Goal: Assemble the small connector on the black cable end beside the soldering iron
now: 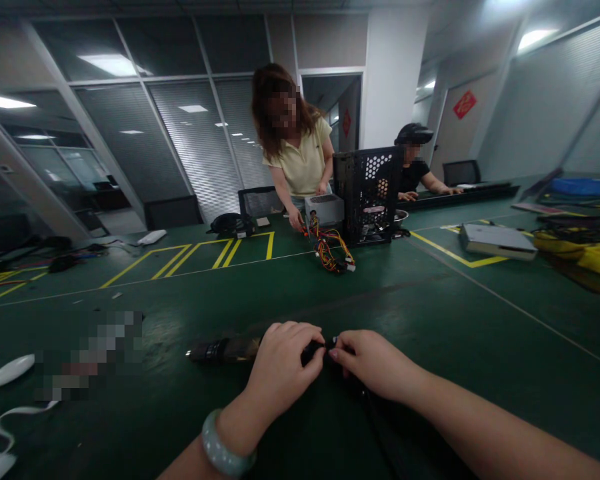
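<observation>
A dark cylindrical tool (pixel 223 350), resembling an electric screwdriver, lies sideways just above the green table (pixel 180 413). My left hand (pixel 287 353) is wrapped round its right end, fingers curled over the top. Close to that end, my right hand (pixel 363 357) pinches a small dark piece with thumb and forefinger; its shape is too small to tell. The two hands' fingertips are almost touching. Beneath my right hand a dark strap or cable runs toward the lower edge, mostly lost in shadow.
Across the table a person bends over a power supply (pixel 326 210) with coloured wires (pixel 333 250), beside a black computer case (pixel 367 197). Another person sits at the right. A grey box (pixel 497 240) lies right; a white mouse (pixel 10 371) and white cable (pixel 10 420) lie left.
</observation>
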`<state>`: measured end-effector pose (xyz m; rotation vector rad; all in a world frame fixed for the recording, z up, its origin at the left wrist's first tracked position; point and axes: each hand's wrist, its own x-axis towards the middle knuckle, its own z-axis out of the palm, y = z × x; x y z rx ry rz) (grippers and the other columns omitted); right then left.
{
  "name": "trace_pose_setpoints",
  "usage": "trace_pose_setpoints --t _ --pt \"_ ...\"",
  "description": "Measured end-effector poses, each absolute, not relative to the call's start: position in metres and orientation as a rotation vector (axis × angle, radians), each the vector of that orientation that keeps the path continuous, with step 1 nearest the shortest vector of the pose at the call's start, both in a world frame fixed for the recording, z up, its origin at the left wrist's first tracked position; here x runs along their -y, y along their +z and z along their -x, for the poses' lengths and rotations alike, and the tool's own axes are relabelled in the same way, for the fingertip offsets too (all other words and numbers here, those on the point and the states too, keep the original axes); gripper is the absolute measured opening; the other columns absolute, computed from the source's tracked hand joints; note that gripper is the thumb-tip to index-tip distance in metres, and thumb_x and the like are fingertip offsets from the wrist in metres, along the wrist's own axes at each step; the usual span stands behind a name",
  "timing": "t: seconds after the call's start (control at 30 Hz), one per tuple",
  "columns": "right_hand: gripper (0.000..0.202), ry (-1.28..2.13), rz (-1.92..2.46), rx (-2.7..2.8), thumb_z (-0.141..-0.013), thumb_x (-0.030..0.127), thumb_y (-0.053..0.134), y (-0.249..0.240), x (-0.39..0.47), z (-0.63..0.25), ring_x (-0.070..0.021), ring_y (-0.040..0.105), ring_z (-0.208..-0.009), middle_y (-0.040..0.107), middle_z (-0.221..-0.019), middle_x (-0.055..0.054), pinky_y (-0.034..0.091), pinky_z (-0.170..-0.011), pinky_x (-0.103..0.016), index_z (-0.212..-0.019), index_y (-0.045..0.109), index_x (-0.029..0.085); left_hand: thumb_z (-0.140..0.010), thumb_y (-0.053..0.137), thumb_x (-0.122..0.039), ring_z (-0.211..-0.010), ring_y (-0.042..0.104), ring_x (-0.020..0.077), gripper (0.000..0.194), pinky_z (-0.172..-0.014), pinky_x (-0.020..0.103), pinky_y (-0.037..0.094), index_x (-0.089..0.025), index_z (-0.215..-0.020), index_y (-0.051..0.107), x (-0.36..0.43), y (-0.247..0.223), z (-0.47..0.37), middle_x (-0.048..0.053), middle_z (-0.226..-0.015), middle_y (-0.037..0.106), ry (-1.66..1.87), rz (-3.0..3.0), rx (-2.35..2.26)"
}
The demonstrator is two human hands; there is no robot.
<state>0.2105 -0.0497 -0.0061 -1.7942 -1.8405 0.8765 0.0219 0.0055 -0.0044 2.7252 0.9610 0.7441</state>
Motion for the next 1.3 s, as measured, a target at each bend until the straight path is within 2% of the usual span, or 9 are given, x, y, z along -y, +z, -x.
trace_pose_setpoints --t 0.23,0.73,0.97,1.3 --pt "0.024 0.892 1.801 1.839 -0.091 0.035 0.048 -0.0071 0.0489 -0.2111 -0.0113 0.061 -0.06 0.07 -0.071 0.001 0.036 -0.052 -0.02 -0.08 0.064 0.02 -0.085 0.058 -0.032 -0.096 0.06 0.0232 0.012 -0.084 0.04 0.042 -0.026 -0.093 0.064 -0.005 -0.0034 -0.0217 0.001 -0.105 0.068 0.723 -2.712 -0.996" --pt "0.027 0.863 1.787 1.844 -0.091 0.036 0.048 -0.0066 0.0498 -0.2105 -0.0111 0.061 -0.061 0.07 -0.07 0.001 0.035 -0.053 -0.021 -0.078 0.065 0.019 -0.08 0.059 -0.023 -0.098 0.059 0.0233 0.012 -0.087 0.041 0.041 -0.024 -0.091 0.063 -0.0046 -0.0035 -0.0208 0.002 -0.104 0.068 0.741 -2.719 -0.976" --pt "0.028 0.865 1.801 1.834 -0.091 0.039 0.048 -0.0103 0.0475 -0.2116 -0.0108 0.06 -0.058 0.069 -0.069 0.002 0.034 -0.05 -0.021 -0.079 0.065 0.02 -0.084 0.058 -0.03 -0.098 0.06 0.0228 0.011 -0.086 0.04 0.041 -0.024 -0.092 0.064 -0.0064 -0.0045 -0.0204 0.001 -0.104 0.068 0.726 -2.716 -0.961" --pt "0.028 0.839 1.812 1.848 -0.092 0.039 0.048 -0.0098 0.048 -0.2113 -0.0115 0.061 -0.061 0.069 -0.069 0.001 0.035 -0.054 -0.022 -0.081 0.066 0.02 -0.08 0.058 -0.02 -0.096 0.059 0.0219 0.015 -0.086 0.039 0.04 -0.024 -0.093 0.063 -0.0043 -0.0038 -0.0208 0.001 -0.103 0.068 0.744 -2.714 -0.971"
